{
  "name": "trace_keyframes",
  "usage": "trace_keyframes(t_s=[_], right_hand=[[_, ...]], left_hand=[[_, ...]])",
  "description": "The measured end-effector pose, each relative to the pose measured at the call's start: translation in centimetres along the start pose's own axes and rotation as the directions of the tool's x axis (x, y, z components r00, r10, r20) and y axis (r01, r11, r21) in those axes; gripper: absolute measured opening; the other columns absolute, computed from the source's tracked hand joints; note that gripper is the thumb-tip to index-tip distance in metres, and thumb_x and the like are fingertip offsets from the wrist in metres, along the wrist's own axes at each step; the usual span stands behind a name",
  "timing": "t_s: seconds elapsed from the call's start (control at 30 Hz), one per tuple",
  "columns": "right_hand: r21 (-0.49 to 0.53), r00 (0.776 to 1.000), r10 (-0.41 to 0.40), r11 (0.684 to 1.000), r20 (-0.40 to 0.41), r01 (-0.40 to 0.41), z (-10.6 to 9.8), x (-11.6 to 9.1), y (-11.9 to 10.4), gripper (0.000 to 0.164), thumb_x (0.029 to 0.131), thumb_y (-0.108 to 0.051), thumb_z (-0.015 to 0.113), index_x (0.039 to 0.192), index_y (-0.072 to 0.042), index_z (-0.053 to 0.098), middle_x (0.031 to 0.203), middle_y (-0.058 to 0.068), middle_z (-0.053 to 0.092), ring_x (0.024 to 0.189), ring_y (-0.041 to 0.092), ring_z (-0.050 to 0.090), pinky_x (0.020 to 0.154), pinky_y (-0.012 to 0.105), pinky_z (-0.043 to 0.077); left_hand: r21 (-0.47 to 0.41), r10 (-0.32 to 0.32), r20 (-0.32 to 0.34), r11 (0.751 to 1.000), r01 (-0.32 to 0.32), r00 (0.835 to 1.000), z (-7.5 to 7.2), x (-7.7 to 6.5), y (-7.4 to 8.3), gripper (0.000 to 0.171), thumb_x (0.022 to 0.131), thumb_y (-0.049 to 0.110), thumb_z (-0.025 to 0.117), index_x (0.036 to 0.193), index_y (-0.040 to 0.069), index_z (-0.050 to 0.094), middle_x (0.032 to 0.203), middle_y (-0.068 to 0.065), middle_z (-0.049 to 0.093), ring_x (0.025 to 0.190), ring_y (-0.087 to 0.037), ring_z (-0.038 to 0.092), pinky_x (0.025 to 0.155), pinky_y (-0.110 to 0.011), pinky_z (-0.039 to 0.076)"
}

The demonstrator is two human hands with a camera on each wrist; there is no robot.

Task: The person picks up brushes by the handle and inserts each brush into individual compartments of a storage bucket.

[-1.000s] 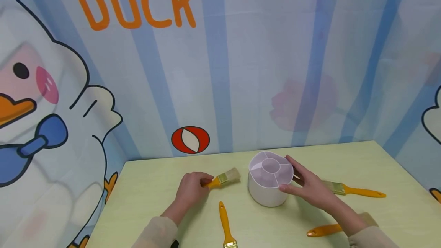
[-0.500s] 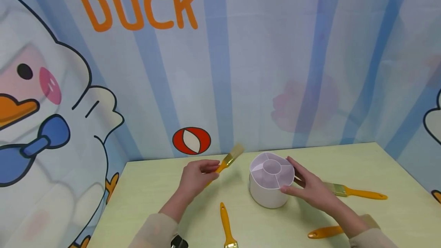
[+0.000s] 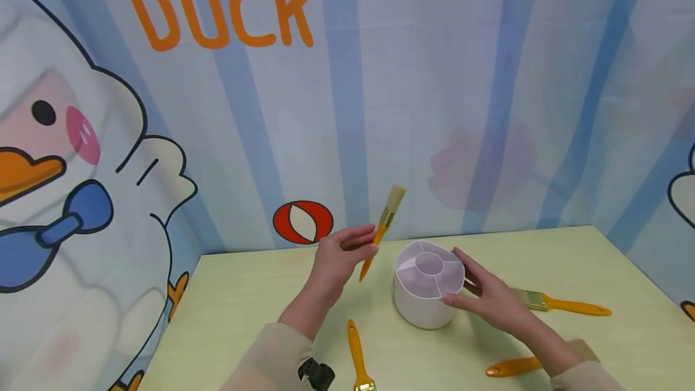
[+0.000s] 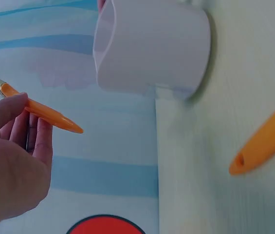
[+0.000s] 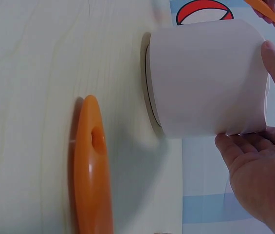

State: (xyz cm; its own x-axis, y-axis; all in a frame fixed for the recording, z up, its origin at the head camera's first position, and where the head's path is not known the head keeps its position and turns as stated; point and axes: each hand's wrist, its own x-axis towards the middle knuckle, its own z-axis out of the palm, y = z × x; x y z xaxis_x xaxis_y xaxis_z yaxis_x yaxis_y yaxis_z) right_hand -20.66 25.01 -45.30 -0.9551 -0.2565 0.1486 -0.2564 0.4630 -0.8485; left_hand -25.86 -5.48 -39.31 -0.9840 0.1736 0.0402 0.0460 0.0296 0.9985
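Observation:
My left hand [image 3: 338, 258] pinches a paintbrush [image 3: 390, 212] by its orange handle, between thumb and fingers. The brush is raised above the table with its pale bristles up and its handle end slanting down. To its right stands a white round desk organizer [image 3: 423, 311], divided into several compartments around a central one. I see nothing in those compartments. My right hand [image 3: 496, 301] holds the organizer from the right, thumb at the near rim and fingers around the far side. In the right wrist view the organizer's smooth wall [image 5: 205, 80] shows between thumb and fingers.
On the pale wooden table [image 3: 244, 294] lie more paintbrushes: one in front [image 3: 356, 352], one right of the organizer [image 3: 575, 305] and one partly under the right forearm [image 3: 510, 366]. A patterned curtain [image 3: 402, 107] rises behind the table.
My left hand has lifted the paintbrush off the table and moved up and right. The brush has turned from nearly flat to bristles up. The right hand and organizer have stayed put.

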Motion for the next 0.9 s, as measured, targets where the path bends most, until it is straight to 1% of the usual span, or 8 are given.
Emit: trace_keyframes(t_s=[0.23,0.5,0.7,0.9], right_hand=[[0.008,1.0,-0.009,1.0,-0.005,0.009,0.0,-0.1,0.0,0.098,0.095,-0.019,0.083,0.168,0.004,0.022,0.17,0.031,0.029,0.148,0.054,0.043,0.11,0.05,0.049],[0.018,1.0,0.007,1.0,-0.003,-0.007,0.1,-0.1,0.0,0.098,0.096,-0.02,0.083,0.168,0.004,0.021,0.17,0.031,0.029,0.148,0.054,0.042,0.11,0.051,0.049],[0.019,1.0,0.018,1.0,-0.002,-0.018,0.2,0.0,0.0,0.099,0.096,-0.023,0.083,0.168,0.004,0.021,0.17,0.03,0.029,0.149,0.053,0.041,0.111,0.05,0.048],[0.019,1.0,-0.001,1.0,-0.006,0.001,0.1,0.0,-0.2,0.098,0.096,-0.02,0.083,0.167,0.006,0.022,0.169,0.032,0.029,0.148,0.054,0.042,0.111,0.051,0.048]], left_hand=[[-0.119,-0.002,-0.044,0.993,-0.003,0.999,2.5,0.6,0.7,0.039,0.096,0.005,0.079,0.135,0.007,0.074,0.125,-0.009,0.078,0.117,-0.023,0.073,0.106,-0.038,0.058],[-0.231,-0.008,-0.089,0.973,-0.013,0.996,5.3,0.8,0.7,0.037,0.094,0.001,0.08,0.131,0.005,0.076,0.122,-0.011,0.079,0.114,-0.023,0.075,0.105,-0.038,0.058],[-0.258,0.002,-0.115,0.966,-0.032,0.993,6.7,0.8,0.2,0.038,0.093,-0.001,0.08,0.131,0.003,0.076,0.121,-0.01,0.079,0.113,-0.023,0.075,0.103,-0.037,0.059],[-0.277,0.027,-0.152,0.959,-0.068,0.988,7.7,0.6,-0.3,0.036,0.092,-0.005,0.079,0.128,0.001,0.077,0.118,-0.012,0.08,0.114,-0.024,0.075,0.102,-0.037,0.06]])
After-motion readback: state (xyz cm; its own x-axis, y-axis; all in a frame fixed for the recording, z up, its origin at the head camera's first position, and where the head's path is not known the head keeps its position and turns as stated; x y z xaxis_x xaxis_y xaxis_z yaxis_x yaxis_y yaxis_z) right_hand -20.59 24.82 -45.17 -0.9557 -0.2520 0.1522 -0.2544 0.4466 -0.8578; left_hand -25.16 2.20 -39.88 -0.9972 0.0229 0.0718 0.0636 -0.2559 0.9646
